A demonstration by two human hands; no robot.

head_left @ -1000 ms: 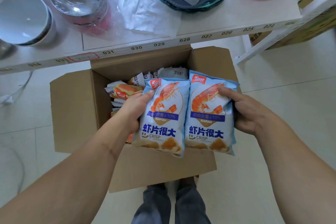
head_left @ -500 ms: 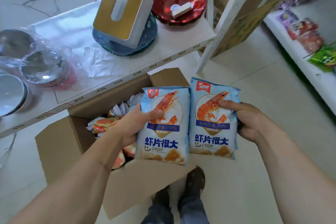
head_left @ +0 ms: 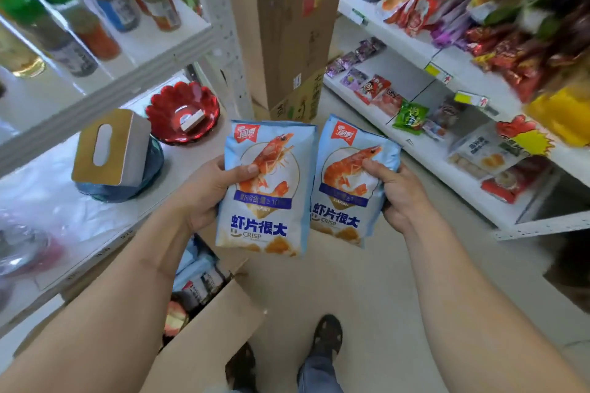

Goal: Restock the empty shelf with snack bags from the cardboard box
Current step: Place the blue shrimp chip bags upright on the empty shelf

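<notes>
Lifted clear of the cardboard box (head_left: pixel 204 338), two shrimp-crisp bags (head_left: pixel 263 188) (one per grip) stay clutched.

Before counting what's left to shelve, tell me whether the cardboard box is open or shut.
Open. The cardboard box has its flaps folded outward, and snack bags show inside through the top opening, below the left forearm.

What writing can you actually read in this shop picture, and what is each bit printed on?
"虾片很大" on the left bag, gripped by the left hand.
"CRISP" beneath it on that bag.
"虾片很大" and "CRISP" on the right bag, gripped by the right hand.
Red corner logos and blue bands on both bags: too blurred.
Numbers along the shelf edge: too blurred.
Print on the tall carton: unreadable.
</notes>
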